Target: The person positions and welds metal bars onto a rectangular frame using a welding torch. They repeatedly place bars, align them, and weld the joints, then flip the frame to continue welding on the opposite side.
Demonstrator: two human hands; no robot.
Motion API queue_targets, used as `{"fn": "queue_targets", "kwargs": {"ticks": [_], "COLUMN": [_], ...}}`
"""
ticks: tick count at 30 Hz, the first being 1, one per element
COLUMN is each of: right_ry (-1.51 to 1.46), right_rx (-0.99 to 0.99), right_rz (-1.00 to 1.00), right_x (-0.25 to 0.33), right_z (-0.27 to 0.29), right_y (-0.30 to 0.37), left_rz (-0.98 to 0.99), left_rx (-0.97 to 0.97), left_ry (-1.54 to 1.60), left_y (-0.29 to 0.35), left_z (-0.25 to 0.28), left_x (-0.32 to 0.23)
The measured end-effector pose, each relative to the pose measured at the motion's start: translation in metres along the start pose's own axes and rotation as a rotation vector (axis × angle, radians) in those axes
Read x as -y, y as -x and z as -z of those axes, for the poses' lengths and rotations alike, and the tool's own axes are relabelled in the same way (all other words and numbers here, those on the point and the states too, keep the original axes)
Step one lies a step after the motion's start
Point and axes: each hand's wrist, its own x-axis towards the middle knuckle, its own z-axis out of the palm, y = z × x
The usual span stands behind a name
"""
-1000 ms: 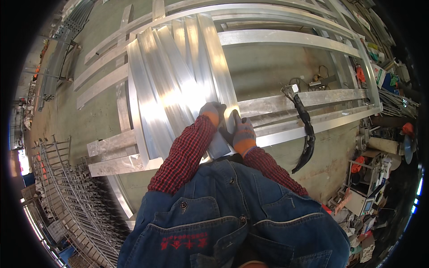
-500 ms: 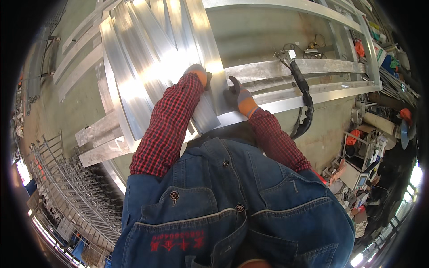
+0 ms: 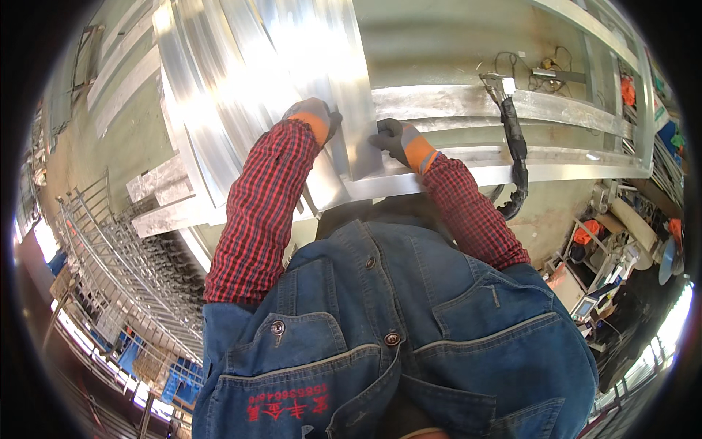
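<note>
Long shiny metal profiles (image 3: 219,88) lie side by side across a metal frame, running away from me. My left hand (image 3: 311,118), in a grey and orange glove, rests over the right-hand profiles with its fingers curled at the left side of the rightmost metal profile (image 3: 357,124). On that profile's right edge, my right hand (image 3: 409,145), gloved alike, has its fingers closed around the rim. Its fingertips are partly hidden. The profile's near end reaches the frame's front rail (image 3: 453,179).
A tool with a thick black-wrapped cable (image 3: 515,139) hangs over the frame's rails on the right. Cords lie behind it. At the left stands a rack of metal bars (image 3: 121,256). A cluttered cart (image 3: 585,271) stands at the right, and flat bars (image 3: 157,216) jut out at the left.
My right hand's fingers, spread with the thumb raised before, have closed at the profile's edge. The view has shifted, and the rightmost profile now lies straighter away from me.
</note>
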Motion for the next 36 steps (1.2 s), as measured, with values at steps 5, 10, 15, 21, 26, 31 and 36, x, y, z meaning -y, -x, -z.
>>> {"fn": "queue_targets", "kwargs": {"ticks": [5, 10, 15, 21, 26, 31, 36], "right_ry": [-0.066, -0.150, -0.054, -0.034, -0.035, -0.010, 0.004], "right_rx": [0.052, 0.072, 0.065, 0.055, 0.059, 0.061, 0.040], "right_rz": [-0.018, -0.009, -0.009, 0.007, 0.000, -0.012, 0.020], "right_x": [-0.002, -0.001, -0.001, -0.006, -0.009, -0.009, -0.008], "right_z": [0.004, 0.006, 0.003, -0.002, -0.002, -0.002, -0.002], "right_y": [-0.004, -0.005, -0.004, -0.010, -0.011, -0.011, -0.009], "left_rz": [0.165, 0.179, 0.230, 0.185, 0.176, 0.191, 0.206], "left_rx": [0.050, -0.078, -0.051, -0.101, -0.081, -0.035, -0.049], "left_ry": [0.374, 0.340, 0.305, 0.199, 0.155, 0.135, 0.136], "left_y": [0.004, -0.014, -0.019, -0.023, -0.024, -0.023, -0.026], "left_z": [-0.004, -0.014, -0.013, -0.011, -0.004, -0.002, -0.003], "left_x": [-0.005, -0.017, -0.015, -0.015, -0.018, -0.020, -0.020]}}
